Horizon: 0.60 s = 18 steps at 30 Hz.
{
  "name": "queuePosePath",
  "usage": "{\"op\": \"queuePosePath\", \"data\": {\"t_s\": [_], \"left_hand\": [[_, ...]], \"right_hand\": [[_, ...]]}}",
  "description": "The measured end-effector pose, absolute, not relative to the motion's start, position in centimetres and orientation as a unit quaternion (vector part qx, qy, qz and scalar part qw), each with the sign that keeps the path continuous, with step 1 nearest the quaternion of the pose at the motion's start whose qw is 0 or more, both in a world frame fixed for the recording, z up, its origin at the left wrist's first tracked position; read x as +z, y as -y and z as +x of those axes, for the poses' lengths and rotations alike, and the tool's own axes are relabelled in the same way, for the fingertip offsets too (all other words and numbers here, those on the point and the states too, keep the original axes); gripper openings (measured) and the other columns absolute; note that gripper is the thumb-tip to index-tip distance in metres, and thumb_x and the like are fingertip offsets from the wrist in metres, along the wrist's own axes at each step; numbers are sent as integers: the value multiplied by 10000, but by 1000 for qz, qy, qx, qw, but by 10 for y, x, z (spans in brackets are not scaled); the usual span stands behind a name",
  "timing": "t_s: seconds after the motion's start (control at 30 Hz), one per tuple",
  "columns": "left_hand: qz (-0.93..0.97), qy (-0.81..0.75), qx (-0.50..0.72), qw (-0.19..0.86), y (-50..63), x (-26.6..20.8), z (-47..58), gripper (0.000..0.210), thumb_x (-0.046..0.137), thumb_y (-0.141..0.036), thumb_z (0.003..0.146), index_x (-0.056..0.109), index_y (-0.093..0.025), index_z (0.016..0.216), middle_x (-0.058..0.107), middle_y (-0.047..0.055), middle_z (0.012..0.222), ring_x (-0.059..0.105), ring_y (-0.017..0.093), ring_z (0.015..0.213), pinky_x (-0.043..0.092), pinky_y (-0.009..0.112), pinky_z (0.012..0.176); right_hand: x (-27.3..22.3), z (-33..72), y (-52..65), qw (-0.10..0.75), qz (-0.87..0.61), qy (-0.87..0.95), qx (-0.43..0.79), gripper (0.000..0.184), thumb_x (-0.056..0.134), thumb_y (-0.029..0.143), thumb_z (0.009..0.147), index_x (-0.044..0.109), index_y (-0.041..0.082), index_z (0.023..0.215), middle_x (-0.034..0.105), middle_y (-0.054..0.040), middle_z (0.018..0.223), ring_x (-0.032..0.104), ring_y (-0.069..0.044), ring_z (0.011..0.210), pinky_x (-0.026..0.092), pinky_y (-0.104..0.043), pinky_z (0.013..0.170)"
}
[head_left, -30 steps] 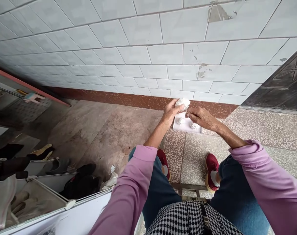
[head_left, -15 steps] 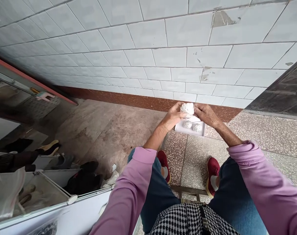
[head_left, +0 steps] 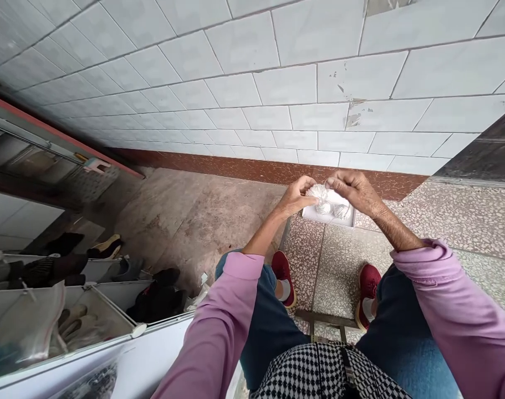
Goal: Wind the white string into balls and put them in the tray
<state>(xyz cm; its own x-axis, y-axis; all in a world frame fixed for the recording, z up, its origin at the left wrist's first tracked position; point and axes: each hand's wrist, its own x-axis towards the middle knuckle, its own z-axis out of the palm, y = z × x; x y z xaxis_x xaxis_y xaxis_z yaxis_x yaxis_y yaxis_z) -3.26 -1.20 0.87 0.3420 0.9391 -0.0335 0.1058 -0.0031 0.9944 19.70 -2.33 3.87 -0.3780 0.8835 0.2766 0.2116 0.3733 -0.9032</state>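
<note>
My left hand (head_left: 296, 197) is closed around a white ball (head_left: 317, 192) with ridged lines, which looks like wound thread. Thumb and fingers of my right hand (head_left: 354, 193) are pinched together at the upper right of this ball; whatever is between them is too small to make out. Just below the held ball is a shallow white tray (head_left: 329, 222). Inside it lie two similar white balls, a left one (head_left: 324, 209) and a right one (head_left: 342, 212). My right hand covers the tray's upper right part.
Ahead rises a tiled wall (head_left: 273, 88) with a brown base strip (head_left: 219, 166). Speckled stone floor (head_left: 339, 255) lies under the tray. A rack with shoes (head_left: 75, 321) stands at left, a dark door (head_left: 485, 152) at right. My red shoes (head_left: 283, 271) are below.
The held ball has turned, now showing lines instead of a ruffled side. My right hand has risen from its side to a pinch at its upper right. The view has shifted slightly.
</note>
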Motion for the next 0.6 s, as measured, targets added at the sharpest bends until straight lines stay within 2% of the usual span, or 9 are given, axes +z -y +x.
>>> {"op": "queuePosePath", "data": {"t_s": [0.1,0.2,0.37,0.5,0.6], "left_hand": [[560,-356,341,666,20,15,-32,557,947,-367,661,684,-222,1130,741,29,1017,675,171,878,543,315,806],[486,-333,410,696,19,17,-31,638,977,-376,626,657,-240,1161,752,29,1061,726,194,955,593,342,871],[424,-372,526,636,5,11,-32,690,988,-413,614,671,-241,1203,786,64,1211,752,243,1175,597,379,1017],[438,-433,549,565,2,2,-38,684,1001,-382,583,703,-216,1176,807,55,1157,744,220,1083,578,339,959],[520,-470,468,539,8,-3,-41,651,990,-319,563,734,-199,1150,812,48,1102,721,202,975,556,330,886]], "right_hand": [[31,203,11,433,-407,696,403,609,636,784,1047,662,231,793,564,1,688,469,-166,658,396,-338,650],[22,199,9,408,-407,716,394,585,589,740,1078,615,234,783,562,-1,681,471,-161,638,392,-341,655],[15,181,29,300,-352,786,409,540,525,657,1116,605,231,794,559,0,658,500,-163,636,382,-329,658],[22,177,41,266,-299,794,457,552,547,677,1120,645,218,829,534,26,662,459,-140,613,371,-304,639],[31,183,36,294,-303,781,460,564,586,697,1101,663,216,818,551,20,676,463,-140,619,374,-304,628]]}}
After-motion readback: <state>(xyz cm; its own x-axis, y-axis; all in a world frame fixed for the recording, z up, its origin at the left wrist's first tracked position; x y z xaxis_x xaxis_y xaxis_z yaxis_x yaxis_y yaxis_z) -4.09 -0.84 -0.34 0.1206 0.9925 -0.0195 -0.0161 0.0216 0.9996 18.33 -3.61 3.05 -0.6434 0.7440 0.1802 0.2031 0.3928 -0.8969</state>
